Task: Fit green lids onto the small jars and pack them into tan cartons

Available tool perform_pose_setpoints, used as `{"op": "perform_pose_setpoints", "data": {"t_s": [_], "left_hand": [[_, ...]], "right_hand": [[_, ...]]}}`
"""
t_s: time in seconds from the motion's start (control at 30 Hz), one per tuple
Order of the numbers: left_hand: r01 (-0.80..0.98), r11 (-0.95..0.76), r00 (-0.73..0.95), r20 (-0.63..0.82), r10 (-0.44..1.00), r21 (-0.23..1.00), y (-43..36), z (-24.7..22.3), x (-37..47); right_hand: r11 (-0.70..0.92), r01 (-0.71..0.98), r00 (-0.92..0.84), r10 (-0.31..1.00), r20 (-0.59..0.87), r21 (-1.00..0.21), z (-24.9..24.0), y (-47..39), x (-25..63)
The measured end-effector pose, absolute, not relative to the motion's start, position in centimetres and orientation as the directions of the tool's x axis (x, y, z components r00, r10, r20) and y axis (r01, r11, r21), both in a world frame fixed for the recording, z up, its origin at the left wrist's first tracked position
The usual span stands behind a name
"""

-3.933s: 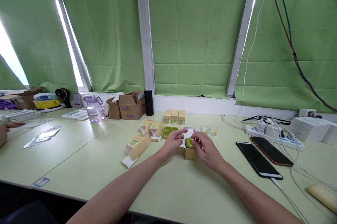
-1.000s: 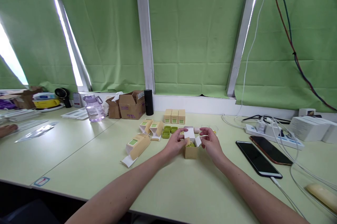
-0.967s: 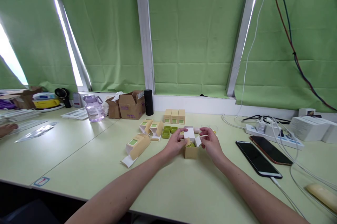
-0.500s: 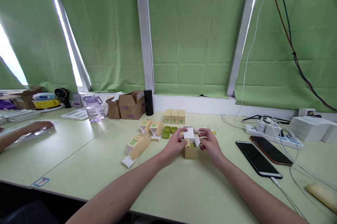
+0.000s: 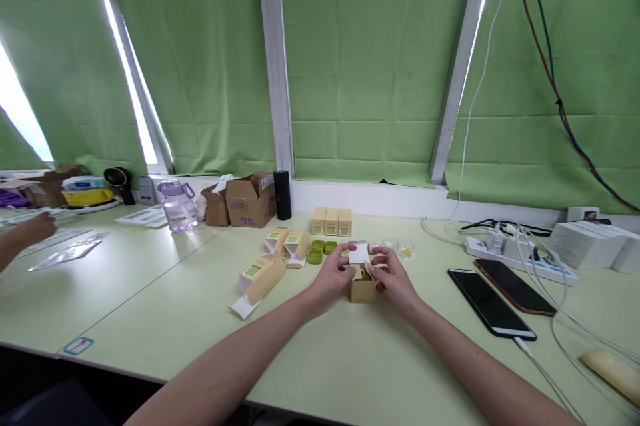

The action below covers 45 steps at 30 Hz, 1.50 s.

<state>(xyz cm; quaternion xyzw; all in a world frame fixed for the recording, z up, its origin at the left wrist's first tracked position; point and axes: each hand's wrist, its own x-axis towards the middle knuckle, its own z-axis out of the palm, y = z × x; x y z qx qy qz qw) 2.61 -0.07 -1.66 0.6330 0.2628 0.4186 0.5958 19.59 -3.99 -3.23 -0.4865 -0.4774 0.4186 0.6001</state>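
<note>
At the far left, another person's hand reaches over shiny plastic sheets. On the smooth pale green table a clear lilac bottle stands, and flat tan cartons lie open-ended. At centre, the left hand curls against the small upright cardboard box, fingertips on its white flap. The right hand pinches the box's other side. Two glossy black phones lie to the right.
</note>
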Motion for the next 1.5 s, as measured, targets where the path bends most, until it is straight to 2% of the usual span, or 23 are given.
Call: {"op": "perform_pose_setpoints", "data": {"t_s": [0.33,0.63,1.07,1.5], "left_hand": [[-0.125,-0.204,0.495,0.239,0.835,0.971,-0.2,-1.3,2.7],[-0.117,-0.245,0.467,0.271,0.842,0.962,-0.3,-1.3,2.6],[-0.100,-0.279,0.465,0.292,0.836,0.955,-0.1,-1.7,2.7],[-0.096,-0.286,0.423,0.299,0.855,0.953,-0.6,-1.3,3.1]], "right_hand": [[0.120,-0.010,0.166,0.979,0.116,-0.993,-2.9,-4.3,19.3],[0.130,-0.005,0.170,0.977,0.128,-0.991,-3.4,-4.0,19.4],[0.153,0.006,0.163,0.975,0.152,-0.988,-3.7,-3.8,19.5],[0.231,0.083,0.180,0.953,0.243,-0.969,-3.9,-3.6,19.7]]}}
